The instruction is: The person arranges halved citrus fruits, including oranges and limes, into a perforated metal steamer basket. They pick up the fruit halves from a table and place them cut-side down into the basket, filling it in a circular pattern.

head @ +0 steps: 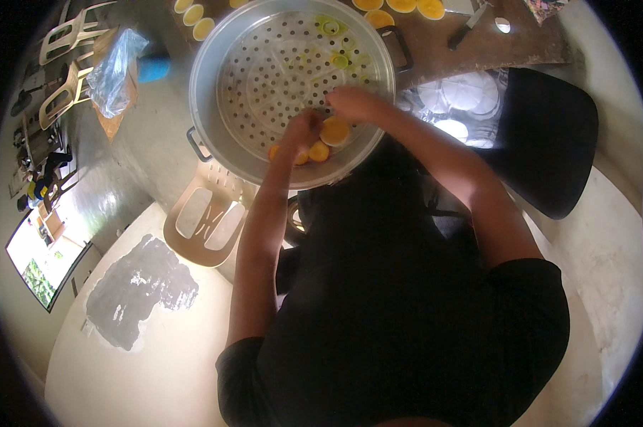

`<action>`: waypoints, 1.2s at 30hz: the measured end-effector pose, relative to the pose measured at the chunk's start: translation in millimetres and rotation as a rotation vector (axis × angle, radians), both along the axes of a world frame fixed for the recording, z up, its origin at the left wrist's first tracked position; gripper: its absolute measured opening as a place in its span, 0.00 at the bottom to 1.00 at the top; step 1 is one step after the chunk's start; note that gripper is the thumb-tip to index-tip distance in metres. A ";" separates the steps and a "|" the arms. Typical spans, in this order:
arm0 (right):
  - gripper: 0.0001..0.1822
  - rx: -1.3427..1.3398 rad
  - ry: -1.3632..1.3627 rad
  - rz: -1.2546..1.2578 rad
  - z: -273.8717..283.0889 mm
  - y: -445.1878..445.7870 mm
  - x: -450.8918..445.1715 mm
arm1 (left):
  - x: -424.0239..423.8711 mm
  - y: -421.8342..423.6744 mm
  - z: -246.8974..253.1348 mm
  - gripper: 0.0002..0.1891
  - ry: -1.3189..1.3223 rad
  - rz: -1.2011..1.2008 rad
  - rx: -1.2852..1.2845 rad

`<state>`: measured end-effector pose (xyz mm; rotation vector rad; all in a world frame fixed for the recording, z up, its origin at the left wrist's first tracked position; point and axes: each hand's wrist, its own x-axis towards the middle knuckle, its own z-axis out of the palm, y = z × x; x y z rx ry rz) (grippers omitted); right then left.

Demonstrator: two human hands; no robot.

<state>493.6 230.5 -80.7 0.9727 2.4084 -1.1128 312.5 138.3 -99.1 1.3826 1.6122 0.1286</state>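
A large round metal steamer pan with a perforated base lies before me. My left hand reaches down into it, close over several small orange-yellow cakes near the pan's near side. My right hand is just right of it, fingers bent, above a larger orange round cake. Whether either hand grips anything is hidden by the fingers. Yellow-green residue and rings mark the perforated base at the far right.
A brown table bears more orange rounds and a knife with a black handle. A beige plastic chair stands left of me, a black chair right. Farther off are a blue container and a plastic bag.
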 end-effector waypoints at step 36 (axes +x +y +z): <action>0.21 0.556 0.305 -0.424 83.7 79.2 6.2 | 6.4 -10.6 54.0 0.41 0.430 -0.809 0.237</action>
